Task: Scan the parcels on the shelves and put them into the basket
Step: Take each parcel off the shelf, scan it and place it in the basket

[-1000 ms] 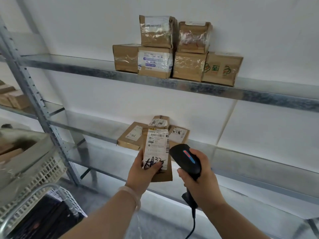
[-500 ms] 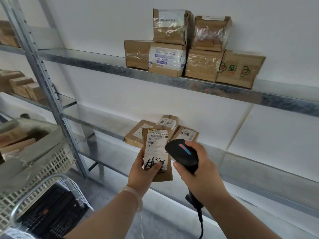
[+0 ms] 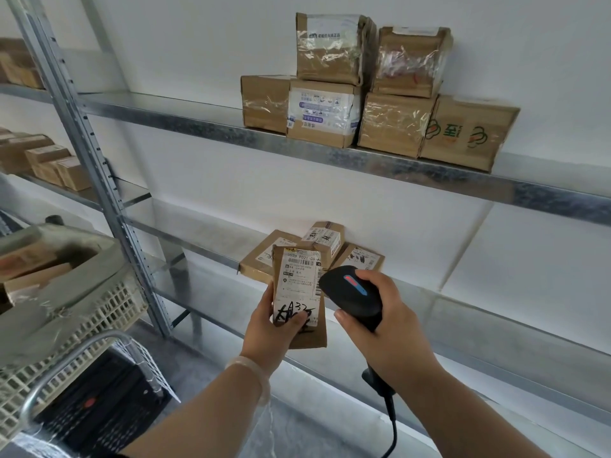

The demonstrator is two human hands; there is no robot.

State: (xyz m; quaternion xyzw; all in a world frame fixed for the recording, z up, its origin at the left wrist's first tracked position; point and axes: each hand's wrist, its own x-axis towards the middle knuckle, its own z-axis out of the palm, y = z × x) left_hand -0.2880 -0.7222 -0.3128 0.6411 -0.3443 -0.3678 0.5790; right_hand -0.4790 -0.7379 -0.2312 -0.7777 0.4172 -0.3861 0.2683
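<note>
My left hand [image 3: 269,328] grips a small flat brown parcel [image 3: 299,292] upright, its white label with black handwriting facing me. My right hand [image 3: 383,320] holds a black barcode scanner [image 3: 352,297] by the handle, its head right beside the parcel's label. Behind them, three small parcels [image 3: 325,241] lie on the middle shelf [image 3: 496,312]. Several cardboard boxes [image 3: 367,90] are stacked on the upper shelf [image 3: 198,119]. A white plastic lattice basket [image 3: 82,315] holding parcels sits at the left.
A metal shelf upright [image 3: 89,150] stands between the basket and the parcels. More boxes [image 3: 46,161] rest on shelves at the far left. A black crate [image 3: 99,404] with a metal handle sits under the basket. The scanner's cable [image 3: 391,428] hangs down.
The view has shifted left, showing more of the basket and left shelves. Both hands keep the parcel and scanner together; the scanner sits a little closer to the label.
</note>
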